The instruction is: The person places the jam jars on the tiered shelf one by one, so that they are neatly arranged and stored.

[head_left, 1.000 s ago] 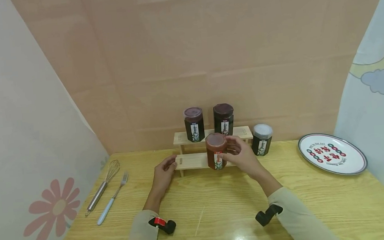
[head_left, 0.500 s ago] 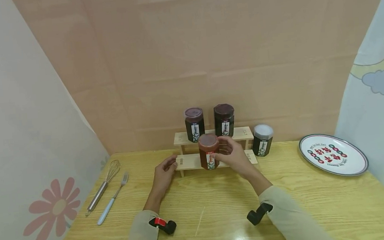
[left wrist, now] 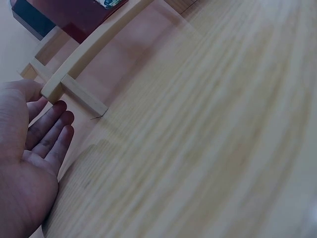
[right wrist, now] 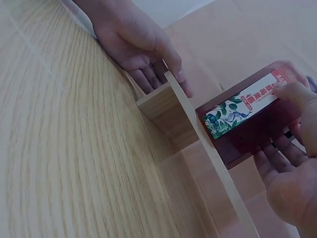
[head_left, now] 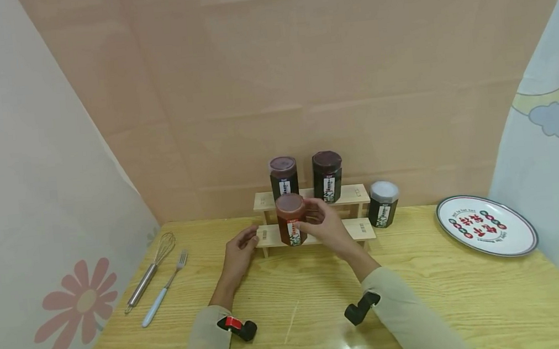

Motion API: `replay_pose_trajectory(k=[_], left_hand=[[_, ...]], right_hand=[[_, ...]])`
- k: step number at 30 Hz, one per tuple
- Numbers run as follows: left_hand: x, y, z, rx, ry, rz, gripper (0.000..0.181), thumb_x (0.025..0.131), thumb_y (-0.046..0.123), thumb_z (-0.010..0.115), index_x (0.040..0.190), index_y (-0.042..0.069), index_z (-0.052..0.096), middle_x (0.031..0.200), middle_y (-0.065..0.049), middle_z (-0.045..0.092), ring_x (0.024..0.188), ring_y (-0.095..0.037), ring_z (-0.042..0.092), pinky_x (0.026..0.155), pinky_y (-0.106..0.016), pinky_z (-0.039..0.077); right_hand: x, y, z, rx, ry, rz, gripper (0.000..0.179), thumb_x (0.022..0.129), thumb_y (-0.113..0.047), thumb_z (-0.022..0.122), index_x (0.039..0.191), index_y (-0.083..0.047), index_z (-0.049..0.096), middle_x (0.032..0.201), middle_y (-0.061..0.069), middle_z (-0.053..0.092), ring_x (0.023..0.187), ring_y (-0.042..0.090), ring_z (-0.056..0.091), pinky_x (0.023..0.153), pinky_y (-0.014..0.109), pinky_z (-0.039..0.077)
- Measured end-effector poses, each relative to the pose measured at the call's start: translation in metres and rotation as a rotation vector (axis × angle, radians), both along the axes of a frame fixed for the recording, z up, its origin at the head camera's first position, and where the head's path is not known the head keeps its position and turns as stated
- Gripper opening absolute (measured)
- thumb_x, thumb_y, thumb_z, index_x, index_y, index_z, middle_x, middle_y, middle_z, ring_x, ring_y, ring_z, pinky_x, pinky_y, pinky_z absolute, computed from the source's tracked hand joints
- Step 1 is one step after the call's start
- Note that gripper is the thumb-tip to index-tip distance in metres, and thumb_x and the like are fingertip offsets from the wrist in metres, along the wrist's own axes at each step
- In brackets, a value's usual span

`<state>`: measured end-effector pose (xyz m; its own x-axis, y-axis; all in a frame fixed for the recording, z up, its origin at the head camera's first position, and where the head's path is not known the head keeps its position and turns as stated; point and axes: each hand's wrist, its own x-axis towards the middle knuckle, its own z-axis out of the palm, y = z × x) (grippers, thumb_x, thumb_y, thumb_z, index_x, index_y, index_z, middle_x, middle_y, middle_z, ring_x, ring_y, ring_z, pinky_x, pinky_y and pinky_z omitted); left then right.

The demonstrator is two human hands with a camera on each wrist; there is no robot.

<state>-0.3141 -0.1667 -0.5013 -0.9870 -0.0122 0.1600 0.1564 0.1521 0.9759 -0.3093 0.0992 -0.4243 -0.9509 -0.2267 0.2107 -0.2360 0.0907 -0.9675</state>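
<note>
My right hand (head_left: 328,230) grips a jar of red jam (head_left: 287,218) with a red and white label, thumb on the front and fingers behind. The upright jar is at the lower step of a two-tier wooden display rack (head_left: 351,227), left of its middle. In the right wrist view the base of the jar (right wrist: 237,114) is right at the board's surface. My left hand (head_left: 238,253) holds the left end of that lower board, thumb on top and other fingers below, as the left wrist view shows. Two dark jars, one left (head_left: 283,175) and one right (head_left: 327,177), stand on the upper step.
Right of the rack a dark jar with a white lid (head_left: 383,204) stands on the wooden table (head_left: 292,317). A white oval plate (head_left: 515,240) with red characters lies farther right. At the left lie a whisk (head_left: 142,289) and a fork with a pale handle (head_left: 155,307).
My right hand has moved the red jam jar leftward along the lower step, and it now overlaps the upper left jar in the head view. My left hand has stayed at the board's end.
</note>
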Motion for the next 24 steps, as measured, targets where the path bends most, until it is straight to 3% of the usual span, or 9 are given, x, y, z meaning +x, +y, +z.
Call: replay_pose_trajectory(k=[9,24], left_hand=[[0.0,0.0,0.001,-0.001,0.018,0.013,0.037,0.104,0.017,0.062,0.14,0.009,0.064,0.141,-0.013,0.065,0.136,-0.027,0.058,0.101,-0.019,0.051],[0.0,0.001,0.001,0.032,0.012,-0.008,0.04,0.104,0.016,0.062,0.143,0.007,0.06,0.144,-0.017,0.061,0.137,-0.031,0.056,0.095,-0.011,0.05]], right_hand=[[-0.004,-0.012,0.0,-0.01,0.023,-0.017,0.063,0.09,-0.014,0.081,0.145,-0.01,0.051,0.142,0.015,0.06,0.134,0.032,0.057,0.114,0.046,0.048],[-0.004,-0.016,-0.003,-0.023,0.048,-0.047,0.062,0.09,-0.01,0.079,0.145,-0.007,0.05,0.143,0.017,0.058,0.134,0.033,0.057,0.115,0.047,0.048]])
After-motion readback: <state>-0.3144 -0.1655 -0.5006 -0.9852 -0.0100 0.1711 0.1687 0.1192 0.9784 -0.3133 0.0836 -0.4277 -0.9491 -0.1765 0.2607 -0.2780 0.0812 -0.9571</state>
